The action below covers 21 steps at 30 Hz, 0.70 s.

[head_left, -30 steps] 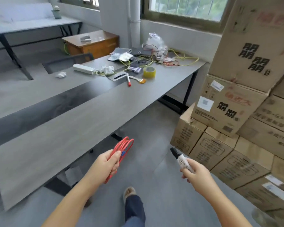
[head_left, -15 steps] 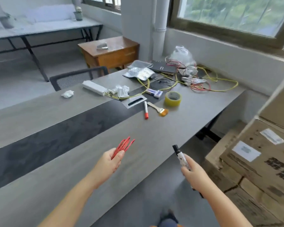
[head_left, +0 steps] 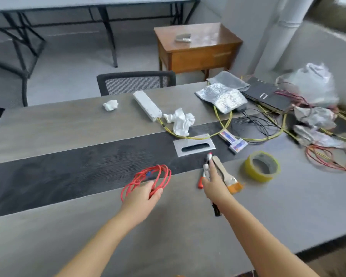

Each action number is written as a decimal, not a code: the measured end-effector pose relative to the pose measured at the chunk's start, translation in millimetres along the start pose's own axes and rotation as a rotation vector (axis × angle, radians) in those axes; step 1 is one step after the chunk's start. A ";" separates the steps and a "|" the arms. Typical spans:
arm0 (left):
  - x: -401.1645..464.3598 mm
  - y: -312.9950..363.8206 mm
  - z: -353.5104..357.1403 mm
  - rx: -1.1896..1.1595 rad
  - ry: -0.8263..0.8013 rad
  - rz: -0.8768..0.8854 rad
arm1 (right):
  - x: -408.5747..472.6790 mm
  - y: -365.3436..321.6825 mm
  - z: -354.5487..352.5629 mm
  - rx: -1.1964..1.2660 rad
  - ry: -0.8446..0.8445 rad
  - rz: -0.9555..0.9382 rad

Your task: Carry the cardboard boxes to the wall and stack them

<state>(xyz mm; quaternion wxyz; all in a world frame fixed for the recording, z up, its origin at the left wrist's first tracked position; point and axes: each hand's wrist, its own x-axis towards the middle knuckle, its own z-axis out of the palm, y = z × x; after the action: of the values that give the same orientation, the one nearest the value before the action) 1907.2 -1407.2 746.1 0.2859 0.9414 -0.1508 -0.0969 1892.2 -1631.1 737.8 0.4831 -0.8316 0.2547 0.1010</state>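
Grey table, cluttered far end; left hand fingers curled round red cable coil, right hand gripping black marker, forefinger extended; cardboard boxes out of view.

Both forearms are bare to the near edge of the view: no sleeves, watch, rings or gloves on the hands, left and right.

The grey worktop with a dark centre strip carries a yellow tape roll, a paintbrush, crumpled paper, a white power strip, yellow cables and a foil pouch.
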 end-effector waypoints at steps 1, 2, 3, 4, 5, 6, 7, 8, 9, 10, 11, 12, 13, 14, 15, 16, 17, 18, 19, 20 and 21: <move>8.2 2.1 4.5 0.058 0.006 -0.013 | 15.6 -4.5 4.3 -0.041 -0.010 -0.042; 15.0 4.1 7.6 0.096 -0.015 -0.035 | 29.7 -8.0 10.2 -0.096 -0.018 -0.054; 21.6 5.1 11.5 0.120 -0.033 -0.053 | 41.9 -10.9 16.4 -0.140 -0.010 -0.044; 27.5 5.4 15.0 0.152 -0.069 -0.075 | 51.8 -13.2 22.5 -0.177 0.005 -0.028; 33.5 4.9 19.2 0.201 -0.089 -0.076 | 59.9 -14.7 28.8 -0.212 0.023 -0.019; 39.4 3.7 24.0 0.265 -0.118 -0.065 | 65.4 -16.4 34.0 -0.266 0.041 -0.007; 45.2 0.7 29.6 0.327 -0.141 -0.047 | 70.4 -16.1 38.9 -0.326 0.070 0.007; 50.5 -1.6 34.3 0.385 -0.171 -0.044 | 73.4 -15.2 43.0 -0.397 0.093 0.018; 55.3 -4.0 40.0 0.418 -0.181 -0.038 | 74.7 -15.6 44.9 -0.464 0.104 0.023; 59.0 -4.2 43.5 0.435 -0.193 -0.039 | 76.3 -13.5 46.3 -0.539 0.094 0.016; 61.1 -5.2 47.4 0.440 -0.189 -0.022 | 77.8 -9.4 46.2 -0.620 0.092 -0.012; 62.4 -6.2 51.6 0.454 -0.200 -0.011 | 78.9 -4.1 46.1 -0.695 0.104 -0.046; 62.1 -7.1 56.4 0.455 -0.216 0.009 | 79.9 3.1 46.1 -0.724 0.128 -0.080; 61.4 -7.3 61.4 0.469 -0.247 0.018 | 79.7 12.5 46.6 -0.709 0.157 -0.093; 59.5 -7.6 66.9 0.465 -0.254 0.038 | 80.2 22.7 46.3 -0.710 0.164 -0.086; 57.0 -7.9 70.7 0.460 -0.242 0.062 | 79.5 30.7 44.6 -0.721 0.161 -0.064; 55.3 -6.9 72.5 0.454 -0.248 0.088 | 78.6 38.7 41.5 -0.734 0.122 -0.031; 54.3 -7.2 75.0 0.480 -0.276 0.123 | 76.7 41.7 37.1 -0.741 0.093 -0.006; 52.9 -10.0 81.5 0.505 -0.250 0.159 | 75.5 44.9 32.1 -0.743 0.052 0.020; 51.3 -10.6 85.3 0.498 -0.229 0.149 | 74.0 46.8 29.2 -0.731 0.041 0.010; 50.6 -11.2 88.4 0.495 -0.197 0.160 | 74.5 49.0 26.3 -0.724 0.059 -0.017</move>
<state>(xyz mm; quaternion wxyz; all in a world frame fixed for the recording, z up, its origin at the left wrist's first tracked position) 1933.3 -1460.5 662.6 0.0377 0.9537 -0.2710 -0.1251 1932.0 -1652.6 656.6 0.1506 -0.9533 0.2094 0.1568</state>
